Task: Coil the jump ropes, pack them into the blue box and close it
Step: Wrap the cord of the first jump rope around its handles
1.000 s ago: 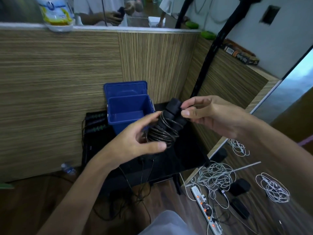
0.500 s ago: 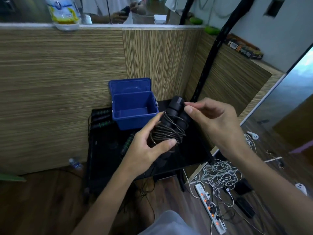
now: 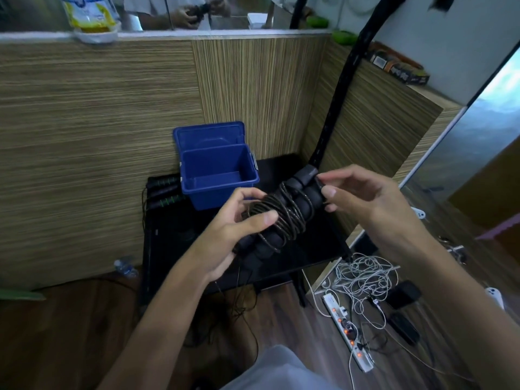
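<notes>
hands: left hand [image 3: 225,235] grips coiled jump rope [image 3: 284,212] | right hand [image 3: 363,198] pinches handle end

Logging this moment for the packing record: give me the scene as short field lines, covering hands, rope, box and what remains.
left hand: grips the coiled jump rope around its wound cord
right hand: pinches the bundle's upper end
blue box: open, lid upright behind it, looks empty, on the black table
other ropes: green-banded handles left of the box, unpacked
remaining: pack the ropes, close the box
</notes>
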